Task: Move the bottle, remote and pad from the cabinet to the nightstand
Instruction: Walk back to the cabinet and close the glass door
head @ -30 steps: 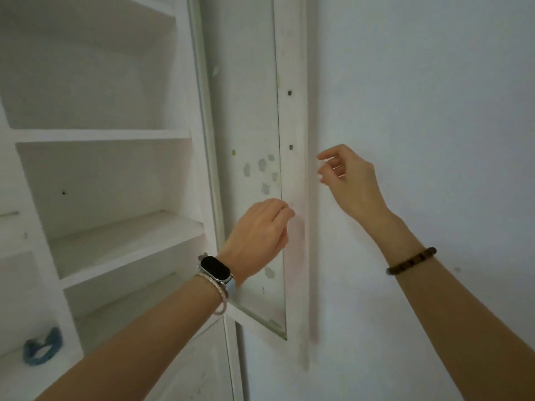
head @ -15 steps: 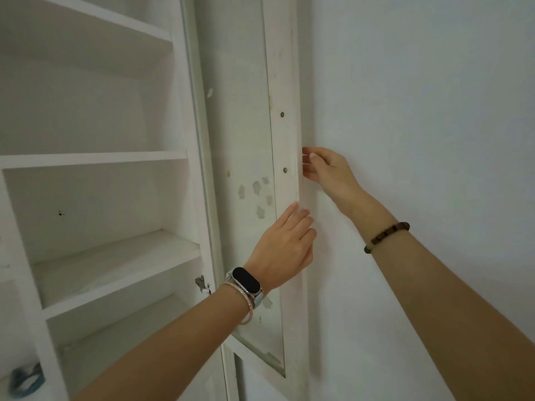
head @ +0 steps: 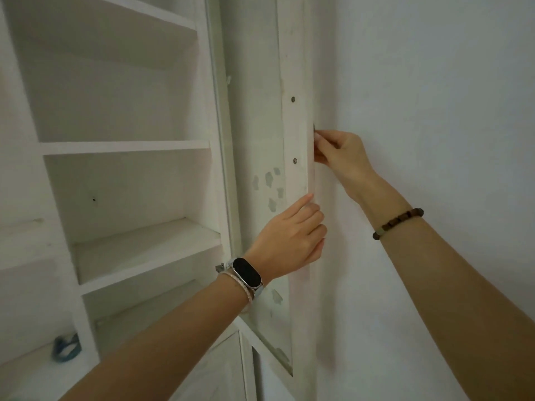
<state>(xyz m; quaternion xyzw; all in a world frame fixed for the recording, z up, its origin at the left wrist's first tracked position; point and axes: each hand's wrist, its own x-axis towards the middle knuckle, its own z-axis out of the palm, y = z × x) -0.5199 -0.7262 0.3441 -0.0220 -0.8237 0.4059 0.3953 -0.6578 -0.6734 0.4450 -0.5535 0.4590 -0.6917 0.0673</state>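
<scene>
No bottle, remote or pad shows in the head view. The white cabinet [head: 127, 146] stands open, and its visible shelves are bare. Its glass-panelled door [head: 293, 125] is swung back close to the wall. My left hand [head: 292, 235] lies on the door's outer frame with the fingers curled round its edge. Higher up, my right hand [head: 338, 157] pinches the same edge from the wall side, beside a small dark handle part [head: 314, 129].
A blue rounded object [head: 66, 347] sits on a low shelf at the far left. A plain white wall [head: 434, 111] fills the right side, just behind the door. A lower cabinet door [head: 214, 371] shows beneath my left forearm.
My right hand moved left from open air onto the door's edge. My left hand slid up and right along the frame and curled round it. The view shifted closer.
</scene>
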